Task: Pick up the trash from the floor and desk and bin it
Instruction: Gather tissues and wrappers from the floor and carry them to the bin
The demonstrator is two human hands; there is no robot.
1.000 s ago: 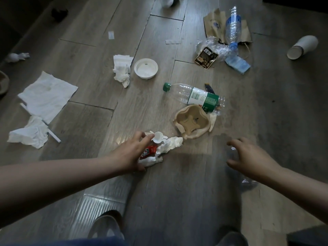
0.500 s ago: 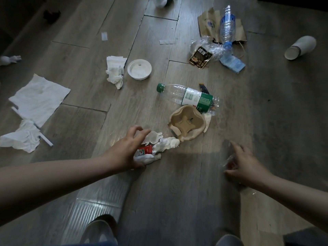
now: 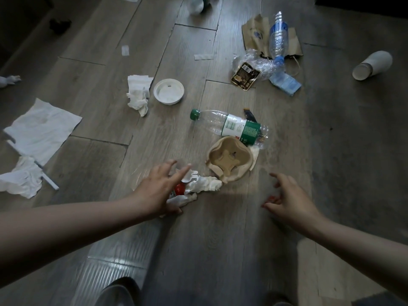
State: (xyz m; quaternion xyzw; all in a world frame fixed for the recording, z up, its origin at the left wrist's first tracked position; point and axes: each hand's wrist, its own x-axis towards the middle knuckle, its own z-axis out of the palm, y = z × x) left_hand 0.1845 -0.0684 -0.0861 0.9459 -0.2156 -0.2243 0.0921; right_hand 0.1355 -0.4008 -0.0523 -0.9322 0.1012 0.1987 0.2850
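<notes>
Shoe (image 3: 119, 290): nearest edge; I look down from above it onto the floor (image 3: 220, 250).
Right hand (image 3: 289, 199): near right, over bare boards; fingers loosely curled and apart, with nothing in them that I can see.
Left hand (image 3: 161, 191): near centre-left; fingers spread wide over the wad (image 3: 204, 184), thumb at its near edge. It is touching but not closed, as I read it.
Wad: crumpled white tissue with a red packet (image 3: 179, 188) bundled in. It lies on the floor under and just right of the left hand.
Handling: I judge the wad very light, soft and loose, so it should crush rather than slip. I would gather it from both edges inward, so the packet comes up inside the tissue.
Carrier (image 3: 229, 161): just beyond the wad; moulded pulp, probably stiff but light. I would take it by the rim.
Bottle (image 3: 231, 127): lying against the carrier's far edge, green cap to the left. It is smooth and apt to roll, so I would grip mid-body.
Lid (image 3: 169, 91): farther left, beside a napkin (image 3: 138, 93).
Cup (image 3: 373, 65): far right, on its side, well apart.
Bin: not in view.
</notes>
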